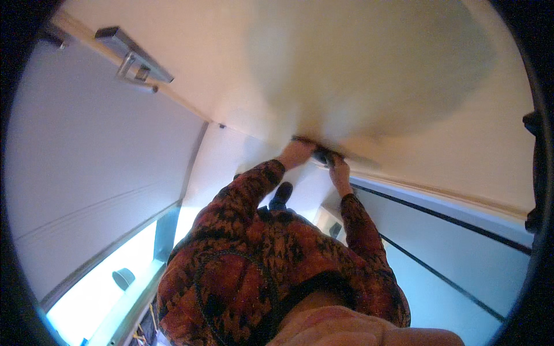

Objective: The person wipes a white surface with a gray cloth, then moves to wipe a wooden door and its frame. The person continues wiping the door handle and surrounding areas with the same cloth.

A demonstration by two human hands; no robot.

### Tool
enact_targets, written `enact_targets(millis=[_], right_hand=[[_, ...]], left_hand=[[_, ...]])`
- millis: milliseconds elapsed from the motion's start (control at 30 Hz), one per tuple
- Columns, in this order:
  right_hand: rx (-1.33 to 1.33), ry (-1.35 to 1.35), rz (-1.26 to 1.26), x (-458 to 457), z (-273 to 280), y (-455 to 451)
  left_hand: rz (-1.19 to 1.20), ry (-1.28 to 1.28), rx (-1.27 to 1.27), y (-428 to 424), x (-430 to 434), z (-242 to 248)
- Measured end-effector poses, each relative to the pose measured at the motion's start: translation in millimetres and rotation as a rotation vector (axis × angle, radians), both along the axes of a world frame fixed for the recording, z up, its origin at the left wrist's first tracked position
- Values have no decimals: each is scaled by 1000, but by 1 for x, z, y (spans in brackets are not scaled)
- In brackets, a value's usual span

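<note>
Both arms, in red and black patterned sleeves, reach forward to a dark object point(322, 156) low against a pale, flat panel point(389, 86). My left hand point(298, 153) is at the object's left side, by a thin dark strip along the panel's edge; its fingers are partly hidden. On the right side my right hand point(339, 168) has its fingers bent around the object's end. The object looks rounded and blurred, and its kind cannot be told. A dark shoe point(281, 194) shows below the hands.
A metal door closer or bracket point(136, 58) sits on the edge at upper left. A small grey cup point(124, 278) stands by a bright window at lower left. Pale blue panels with dark strips point(437, 212) lie to the right. Loose wires or cloth show at the bottom left.
</note>
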State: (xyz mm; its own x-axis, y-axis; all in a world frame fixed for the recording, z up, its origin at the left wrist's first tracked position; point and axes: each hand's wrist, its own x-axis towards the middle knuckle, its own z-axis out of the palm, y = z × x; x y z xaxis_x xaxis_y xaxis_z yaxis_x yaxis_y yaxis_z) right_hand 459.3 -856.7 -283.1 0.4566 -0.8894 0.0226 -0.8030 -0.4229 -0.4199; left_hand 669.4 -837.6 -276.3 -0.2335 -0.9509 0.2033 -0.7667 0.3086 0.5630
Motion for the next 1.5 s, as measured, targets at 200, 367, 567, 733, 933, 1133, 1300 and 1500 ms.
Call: enact_targets(millis=[200,367,567,733,933,1133,1300,1500], right_hand=[[132,-108,169,135,-27,-9],[211,-660,297,243,53,-5],[360,-948,197,271,191,-5],[122,-1381,481,255,301,-17],[-10,-1753,579,173,377,-25],[-398,-1861,189,42,382,-32],[-652,-1910,-179,-44,378,-38],[-610,-1895,-208,-69,380,-44]], left_hand=[[845,318,205,22,126,-37],[1150,652,-197,19,167,29],[905,865,-616,6,180,159],[612,637,-1190,-13,183,282],[362,136,-1490,-43,111,403],[-150,100,-1467,-68,-32,442],[-387,-10,-1354,-81,-142,450],[-448,-155,-1326,-91,-168,455]])
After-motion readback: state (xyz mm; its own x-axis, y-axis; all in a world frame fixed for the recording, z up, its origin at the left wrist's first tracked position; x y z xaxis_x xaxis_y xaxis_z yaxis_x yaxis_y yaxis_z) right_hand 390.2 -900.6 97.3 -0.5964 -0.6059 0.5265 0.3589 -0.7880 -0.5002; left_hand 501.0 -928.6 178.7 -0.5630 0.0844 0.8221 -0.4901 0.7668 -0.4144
